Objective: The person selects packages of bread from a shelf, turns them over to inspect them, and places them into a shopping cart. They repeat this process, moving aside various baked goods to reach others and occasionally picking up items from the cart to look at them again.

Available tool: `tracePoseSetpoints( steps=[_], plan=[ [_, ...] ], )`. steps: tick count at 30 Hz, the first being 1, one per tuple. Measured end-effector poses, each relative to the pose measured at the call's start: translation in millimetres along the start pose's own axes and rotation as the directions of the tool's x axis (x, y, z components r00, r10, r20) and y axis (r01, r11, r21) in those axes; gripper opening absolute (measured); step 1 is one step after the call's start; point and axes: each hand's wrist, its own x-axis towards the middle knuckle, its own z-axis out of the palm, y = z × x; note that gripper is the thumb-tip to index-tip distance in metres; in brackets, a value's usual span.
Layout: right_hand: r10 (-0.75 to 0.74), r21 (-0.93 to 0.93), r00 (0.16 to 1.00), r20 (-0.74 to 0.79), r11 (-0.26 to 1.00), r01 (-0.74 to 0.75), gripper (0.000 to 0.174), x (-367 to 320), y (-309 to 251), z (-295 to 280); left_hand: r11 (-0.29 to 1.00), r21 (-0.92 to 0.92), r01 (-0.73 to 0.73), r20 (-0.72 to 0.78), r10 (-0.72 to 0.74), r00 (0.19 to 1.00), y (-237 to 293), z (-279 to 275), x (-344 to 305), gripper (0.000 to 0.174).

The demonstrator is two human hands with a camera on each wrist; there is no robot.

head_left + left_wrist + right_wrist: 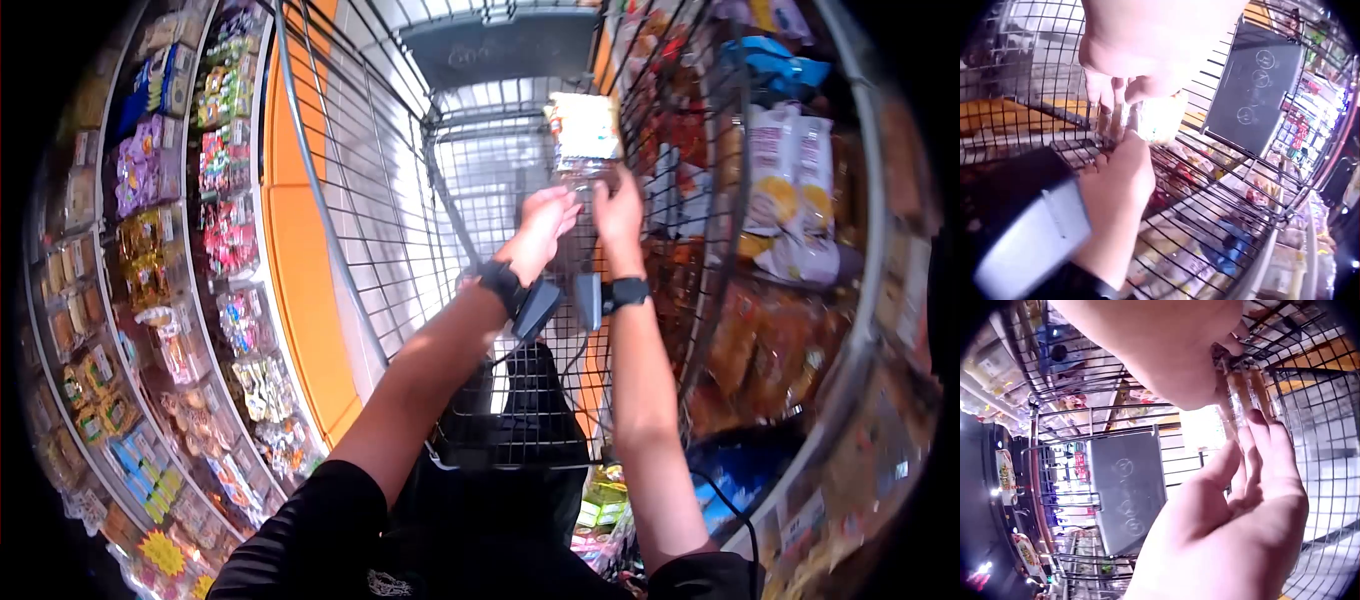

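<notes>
A snack pack [585, 130] in clear plastic, with brown sections and a glaring white part, is inside the wire shopping cart [437, 215], near its right side. My right hand [620, 212] holds the pack at its near end, its fingers partly hidden behind it in the head view. My left hand [545, 225] is just left of it, palm turned inward. In the right wrist view, the left hand's fingers [1279, 447] extend loosely, with fingertips right at the brown part of the pack [1250, 394].
Shelves of bagged sweets [225, 160] line the left, beyond an orange panel [300, 240]. On the right, purple-and-white bags [790, 165] and a blue bag [775, 65] fill a shelf beside the cart. A grey plastic panel [500, 48] crosses the cart's far end.
</notes>
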Motion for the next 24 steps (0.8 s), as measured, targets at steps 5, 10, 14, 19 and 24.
tracePoseSetpoints(
  steps=[5,10,14,19,24],
  plan=[
    [0.010,0.057,0.999,0.040,0.998,-0.012,0.026,-80,-78,-83,0.987,-0.066,-0.144,0.054,0.148,0.988,10,24,-113,0.019],
    [0.150,0.364,0.986,-0.065,0.924,-0.117,0.017,-152,-146,-170,0.960,0.119,-0.252,0.292,0.209,0.933,30,45,-236,0.017],
    [0.258,0.581,0.964,-0.060,0.794,-0.177,0.022,-173,-195,-250,0.894,0.172,-0.414,0.520,0.274,0.809,38,72,-305,0.022],
    [0.260,0.691,0.892,-0.369,0.719,0.077,0.038,-153,-214,-318,0.780,0.085,-0.619,0.735,0.370,0.568,39,135,-347,0.035],
    [0.431,0.834,0.788,-0.439,0.522,0.179,0.042,-161,-215,-365,0.601,0.186,-0.777,0.784,0.386,0.486,49,218,-372,0.045]
  ],
)
